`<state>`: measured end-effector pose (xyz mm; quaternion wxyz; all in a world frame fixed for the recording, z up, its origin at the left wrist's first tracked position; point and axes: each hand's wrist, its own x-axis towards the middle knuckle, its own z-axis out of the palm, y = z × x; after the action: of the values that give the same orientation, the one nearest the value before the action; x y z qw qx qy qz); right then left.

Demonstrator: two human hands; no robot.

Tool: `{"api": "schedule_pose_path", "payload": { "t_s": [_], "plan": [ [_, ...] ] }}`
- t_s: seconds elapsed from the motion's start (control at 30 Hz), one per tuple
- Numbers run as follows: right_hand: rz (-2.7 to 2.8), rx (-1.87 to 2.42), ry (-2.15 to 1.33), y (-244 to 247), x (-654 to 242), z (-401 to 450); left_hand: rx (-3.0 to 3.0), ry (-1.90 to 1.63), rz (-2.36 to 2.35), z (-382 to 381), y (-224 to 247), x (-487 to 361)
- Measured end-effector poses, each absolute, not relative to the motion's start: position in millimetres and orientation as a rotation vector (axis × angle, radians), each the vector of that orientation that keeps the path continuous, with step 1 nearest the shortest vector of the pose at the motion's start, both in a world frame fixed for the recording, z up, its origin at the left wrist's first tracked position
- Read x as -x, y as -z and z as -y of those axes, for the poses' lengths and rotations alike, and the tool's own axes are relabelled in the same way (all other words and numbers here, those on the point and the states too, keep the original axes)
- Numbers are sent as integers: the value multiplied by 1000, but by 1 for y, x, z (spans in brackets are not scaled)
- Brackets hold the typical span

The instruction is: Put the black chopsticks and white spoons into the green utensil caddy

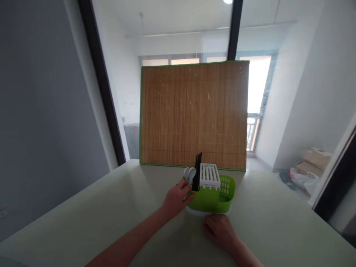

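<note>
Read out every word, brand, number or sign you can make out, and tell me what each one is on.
No readable text anywhere.
Green holder, white slotted piece, spoons and black sticks: no lettering visible.
Large brown panel: only pale marks and scratches, none forming words.
Cardboard and plastic bags at the far right: too small and blurred to tell whether anything is printed on them.

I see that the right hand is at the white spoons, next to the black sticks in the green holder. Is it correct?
Not quite: the head view shows the left hand, not the right hand, at the white spoons, next to the black sticks in the green holder.
</note>
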<state>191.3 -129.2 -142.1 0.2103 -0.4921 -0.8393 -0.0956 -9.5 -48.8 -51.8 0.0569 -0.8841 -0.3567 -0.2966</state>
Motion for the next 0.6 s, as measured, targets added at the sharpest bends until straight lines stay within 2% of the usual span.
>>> {"api": "schedule_pose_path", "payload": {
  "t_s": [0.27, 0.43, 0.6],
  "plan": [
    [2332, 1340, 312, 143, -195, 129, 2702, 968, 1181, 65, 43, 16],
    [2331, 1360, 291, 144, -199, 127, 2436, 1076, 1449, 43, 13, 12],
    [2318, 1333, 252, 146, -202, 126, 2456, 785, 1499, 6, -7, -10]
  ]
}}
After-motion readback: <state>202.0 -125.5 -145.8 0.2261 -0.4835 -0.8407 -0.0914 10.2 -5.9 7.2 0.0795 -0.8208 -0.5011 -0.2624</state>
